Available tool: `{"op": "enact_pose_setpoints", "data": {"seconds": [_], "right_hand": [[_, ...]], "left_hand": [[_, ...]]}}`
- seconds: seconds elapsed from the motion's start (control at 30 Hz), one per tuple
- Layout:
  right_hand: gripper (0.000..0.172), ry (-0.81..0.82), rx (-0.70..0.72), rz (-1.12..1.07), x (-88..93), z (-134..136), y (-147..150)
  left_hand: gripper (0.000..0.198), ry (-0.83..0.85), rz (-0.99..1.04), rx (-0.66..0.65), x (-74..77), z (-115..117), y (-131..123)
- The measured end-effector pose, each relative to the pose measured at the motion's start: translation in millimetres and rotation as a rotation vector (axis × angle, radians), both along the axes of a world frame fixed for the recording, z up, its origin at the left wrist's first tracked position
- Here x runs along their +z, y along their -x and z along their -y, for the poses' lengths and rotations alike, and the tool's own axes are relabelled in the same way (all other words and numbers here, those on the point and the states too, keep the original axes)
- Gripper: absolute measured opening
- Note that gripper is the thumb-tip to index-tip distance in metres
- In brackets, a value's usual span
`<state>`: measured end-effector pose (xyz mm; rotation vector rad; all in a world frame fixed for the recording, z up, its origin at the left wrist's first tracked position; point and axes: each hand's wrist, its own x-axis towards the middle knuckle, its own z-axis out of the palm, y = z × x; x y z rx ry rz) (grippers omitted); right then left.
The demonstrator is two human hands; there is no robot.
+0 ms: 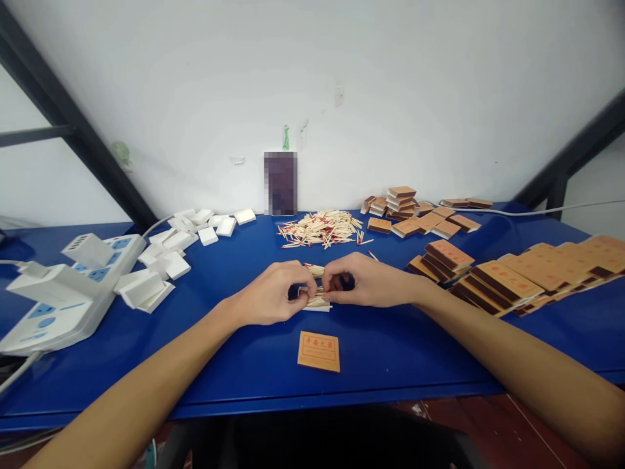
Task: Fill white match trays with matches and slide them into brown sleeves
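Observation:
My left hand (pixel 278 291) and my right hand (pixel 364 280) face each other over a small bundle of matchsticks (pixel 319 299). Both have thumb and fingers closed in a pinch on the matchsticks, left and right of the bundle. Beneath the sticks, a white matchbox tray (pixel 317 309) shows only its near edge; my fingers and the matches hide the rest. Closer to me, a flat orange-brown matchbox sleeve (pixel 318 352) with red print lies on the blue table (pixel 234 371). Beyond my hands is a loose heap of red-tipped matches (pixel 322 227).
White empty trays (pixel 166 251) lie in a loose pile at the left, beside a white power strip (pixel 92 286) with plugs and cables. Stacked matchboxes (pixel 508 280) occupy the right side, with more boxes (pixel 403 202) at the back right. A wall (pixel 390 98) stands behind.

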<state>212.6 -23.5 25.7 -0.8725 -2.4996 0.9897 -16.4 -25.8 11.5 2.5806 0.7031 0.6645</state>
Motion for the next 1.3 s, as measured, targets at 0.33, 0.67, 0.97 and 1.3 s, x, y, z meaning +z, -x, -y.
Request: {"op": "enact_pose_setpoints", "data": {"seconds": [0.33,0.67,0.97,1.3], "right_hand": [[0.012,-0.026,0.008,0.007,1.2,-0.5,-2.4],[0.015,0.032,-0.013,-0.056,-3.4,-1.6,1.0],[0.021,0.020,0.026,-0.072,-9.1,-4.9,1.7],[0.014,0.014,0.003,-0.072,-3.1,-2.9,0.2]], "left_hand": [[0.005,0.021,0.026,-0.014,2.1,1.5,1.8],[0.019,0.028,0.021,-0.037,3.6,0.1,3.1],[0.015,0.107,0.058,-0.069,4.7,-1.2,3.3],[0.010,0.135,0.048,-0.102,7.2,0.6,2.4]]}}
